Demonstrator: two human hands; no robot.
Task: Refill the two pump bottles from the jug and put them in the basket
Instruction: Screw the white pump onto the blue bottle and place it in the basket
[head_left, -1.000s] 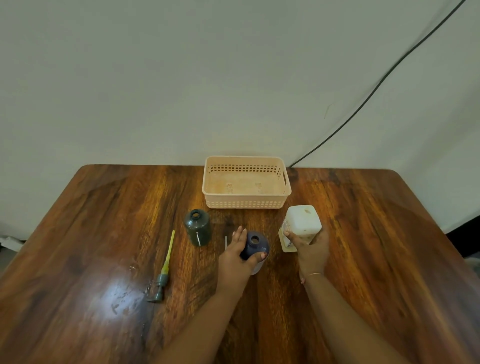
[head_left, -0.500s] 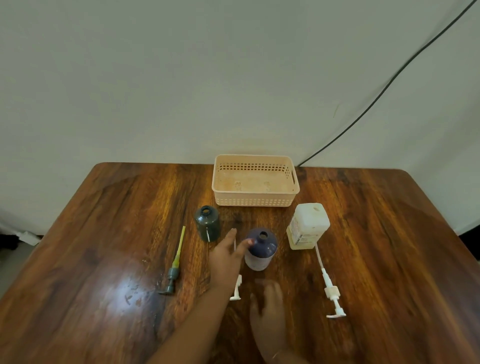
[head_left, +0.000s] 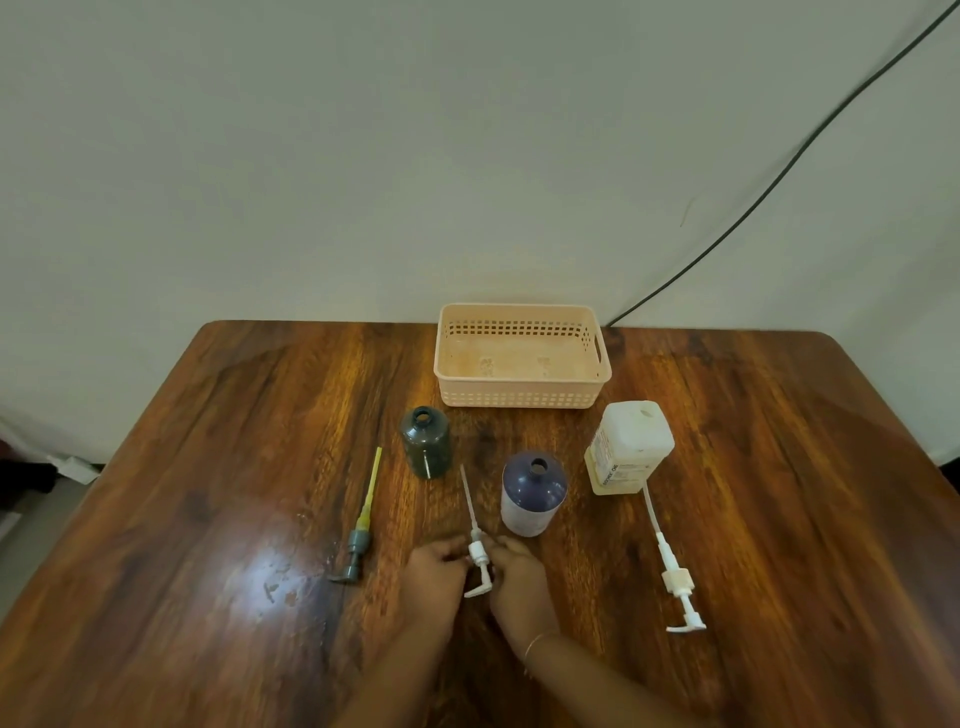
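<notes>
Wooden table (head_left: 208, 493): both hands (head_left: 480, 577) touch the white pump (head_left: 478, 556).

wall (head_left: 363, 156): plain, pale grey-green
cable (head_left: 779, 171): black, slanting down the wall to the table's far edge
table (head_left: 208, 467): dark glossy wood, rounded corners, bright glare patch
floor (head_left: 31, 483): dim at left, perhaps clutter

Both forearms are bare, with no sleeves in view. The right hand (head_left: 519, 584) has 1 thin metallic bangle (head_left: 537, 642) at the wrist, behind the fingers (head_left: 506, 545).
</notes>
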